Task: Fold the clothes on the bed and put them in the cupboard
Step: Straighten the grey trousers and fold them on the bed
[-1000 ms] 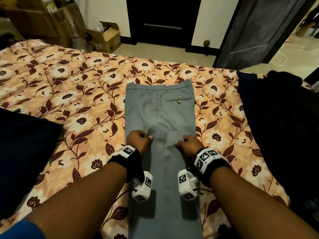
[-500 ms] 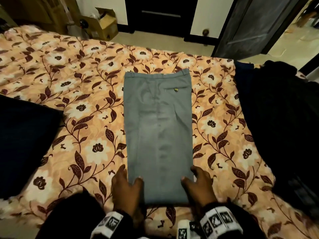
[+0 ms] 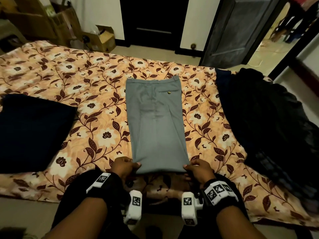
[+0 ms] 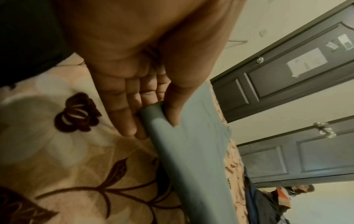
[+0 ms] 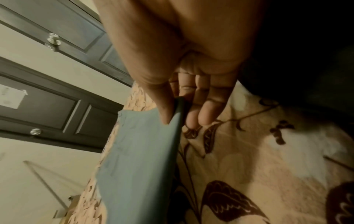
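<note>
Grey trousers lie lengthwise on the floral bed cover, folded, waistband at the far end with a buttoned back pocket. My left hand pinches the near left corner of the fold, thumb on top and fingers underneath, as the left wrist view shows on the grey trousers with my left hand. My right hand pinches the near right corner the same way; the right wrist view shows the thumb over the trousers and my right hand.
A dark folded garment lies on the bed at the left. A heap of black clothes covers the right side. Cardboard boxes stand beyond the bed at the back left, dark doors behind.
My hands slid from the middle of the trousers down to the near fold, and now each pinches a near corner, lifting it slightly. The head view pulled back.
</note>
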Action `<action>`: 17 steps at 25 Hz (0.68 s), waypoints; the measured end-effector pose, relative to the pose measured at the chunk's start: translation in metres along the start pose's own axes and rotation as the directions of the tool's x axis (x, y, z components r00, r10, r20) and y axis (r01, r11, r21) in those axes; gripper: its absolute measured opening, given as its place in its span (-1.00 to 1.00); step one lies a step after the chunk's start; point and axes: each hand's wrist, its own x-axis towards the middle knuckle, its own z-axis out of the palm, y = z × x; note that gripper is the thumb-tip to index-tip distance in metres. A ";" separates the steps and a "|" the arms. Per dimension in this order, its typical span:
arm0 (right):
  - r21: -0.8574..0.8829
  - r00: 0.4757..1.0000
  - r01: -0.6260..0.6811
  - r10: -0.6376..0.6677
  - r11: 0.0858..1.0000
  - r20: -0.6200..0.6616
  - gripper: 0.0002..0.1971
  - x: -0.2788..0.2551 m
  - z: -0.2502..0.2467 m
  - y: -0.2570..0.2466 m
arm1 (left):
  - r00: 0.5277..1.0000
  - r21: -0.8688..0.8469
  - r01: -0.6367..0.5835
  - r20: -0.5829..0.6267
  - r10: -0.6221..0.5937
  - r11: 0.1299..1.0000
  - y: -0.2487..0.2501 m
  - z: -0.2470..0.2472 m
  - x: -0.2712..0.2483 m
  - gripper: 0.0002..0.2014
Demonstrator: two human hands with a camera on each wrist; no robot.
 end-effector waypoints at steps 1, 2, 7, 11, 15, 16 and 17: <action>-0.024 0.998 0.050 -0.049 0.998 0.037 -0.76 -0.012 -0.006 -0.005 | 0.999 -0.010 -0.035 0.012 0.035 0.999 0.005 -0.006 -0.011 -0.77; -0.052 0.992 0.094 -0.089 0.994 0.093 -0.70 -0.028 -0.012 -0.010 | 0.997 -0.015 -0.077 0.025 0.077 0.997 0.009 -0.014 -0.027 -0.70; -0.096 0.891 0.295 -0.237 0.951 0.387 -0.73 -0.116 -0.041 -0.026 | 0.946 -0.017 -0.281 0.166 0.280 0.959 0.014 -0.049 -0.116 -0.63; 0.043 0.849 0.273 -0.262 0.961 0.458 -0.70 -0.158 -0.066 -0.032 | 0.933 -0.089 -0.307 0.170 0.318 0.948 0.019 -0.068 -0.154 -0.94; 0.192 0.824 0.311 -0.365 0.931 0.432 -0.53 -0.140 -0.067 -0.043 | 0.945 -0.239 -0.199 0.211 0.251 0.950 0.043 -0.059 -0.135 -0.78; 0.178 0.841 0.358 -0.399 0.917 0.364 -0.51 -0.124 -0.061 -0.046 | 0.952 -0.265 -0.162 0.211 0.220 0.951 0.051 -0.052 -0.119 -0.74; 0.146 0.861 0.393 -0.419 0.908 0.288 -0.54 -0.105 -0.049 -0.048 | 0.960 -0.283 -0.126 0.208 0.189 0.951 0.059 -0.048 -0.101 -0.72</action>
